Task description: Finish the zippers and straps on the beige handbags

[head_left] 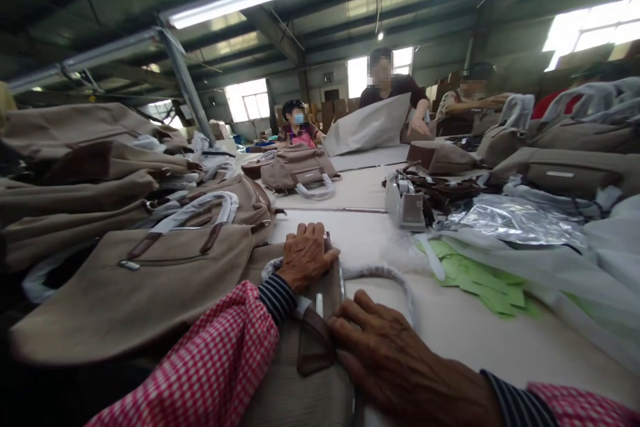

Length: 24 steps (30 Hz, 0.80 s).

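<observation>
A taupe handbag [280, 353] with brown leather tabs lies on the table close in front of me, its zipped top edge facing right. One of its wrapped handles [407, 290] loops out over the table. My left hand [307, 257] rests over the far end of the bag, fingers bent and thumb at the top edge. Lower down, my right hand [385, 340] has its fingers curled on the top edge beside a brown tab [315, 347]. Its fingertips are partly hidden, as is anything small between them.
Stacked taupe bags [165, 280] crowd the left. Another handbag [300, 170] stands ahead. At right lie green paper pieces [480, 277], clear plastic [520, 220], brown straps [445, 190] and more bags [560, 170]. Across the table, a person [390, 87] handles a large grey sheet [370, 123]; other people work nearby.
</observation>
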Tool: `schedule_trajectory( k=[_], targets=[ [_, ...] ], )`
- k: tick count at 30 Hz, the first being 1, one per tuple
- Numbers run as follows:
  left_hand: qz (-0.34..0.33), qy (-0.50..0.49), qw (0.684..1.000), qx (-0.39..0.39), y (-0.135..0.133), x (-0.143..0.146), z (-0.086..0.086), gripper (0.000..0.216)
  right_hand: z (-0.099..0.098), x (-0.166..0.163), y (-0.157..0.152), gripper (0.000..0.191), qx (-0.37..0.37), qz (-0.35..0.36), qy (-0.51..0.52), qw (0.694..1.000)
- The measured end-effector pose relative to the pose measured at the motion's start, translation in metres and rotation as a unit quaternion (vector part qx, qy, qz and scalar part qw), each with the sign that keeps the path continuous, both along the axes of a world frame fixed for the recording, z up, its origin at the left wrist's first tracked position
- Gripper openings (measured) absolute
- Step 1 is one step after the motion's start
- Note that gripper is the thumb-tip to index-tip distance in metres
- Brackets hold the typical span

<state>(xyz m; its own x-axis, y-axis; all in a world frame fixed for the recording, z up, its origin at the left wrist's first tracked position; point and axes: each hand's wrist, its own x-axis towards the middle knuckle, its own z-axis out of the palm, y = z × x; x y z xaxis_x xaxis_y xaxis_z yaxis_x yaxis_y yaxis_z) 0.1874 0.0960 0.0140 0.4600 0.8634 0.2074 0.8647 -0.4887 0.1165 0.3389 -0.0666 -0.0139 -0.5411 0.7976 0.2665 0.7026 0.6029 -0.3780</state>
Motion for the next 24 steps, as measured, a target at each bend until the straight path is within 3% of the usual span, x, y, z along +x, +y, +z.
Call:
schedule_trajectory(
  k=[3, 5, 9, 12, 15, 18, 24],
  targets=[
    [0.005, -0.031, 0.998, -0.054, 0.009, -0.002, -0.004, 0.057, 0.016, 0.014, 0.010, 0.015, -0.069, 0.019, 0.066, 0.995],
    [-0.007, -0.059, 0.994, -0.088, 0.016, -0.003, -0.004, 0.058, 0.026, 0.025, 0.025, 0.015, -0.089, -0.005, 0.115, 0.989],
    [-0.049, -0.132, 0.982, -0.127, 0.026, -0.006, -0.001, 0.053, 0.036, 0.041, 0.077, 0.018, -0.043, -0.083, 0.127, 0.988],
    [-0.073, -0.184, 0.967, -0.159, 0.032, -0.008, -0.002, 0.028, 0.031, 0.041, 0.122, 0.019, -0.076, -0.105, 0.137, 0.982],
    [-0.067, -0.253, 0.948, -0.181, 0.039, -0.008, -0.006, 0.031, 0.018, 0.033, 0.150, 0.022, -0.112, -0.099, 0.170, 0.974],
    [-0.059, -0.338, 0.916, -0.209, 0.042, -0.008, -0.011, 0.028, 0.007, 0.026, 0.159, 0.027, -0.138, -0.078, 0.220, 0.962],
    [-0.040, -0.458, 0.852, -0.248, 0.036, -0.013, -0.008, 0.032, 0.003, 0.027, 0.153, 0.019, -0.209, -0.064, 0.339, 0.915]
  ],
)
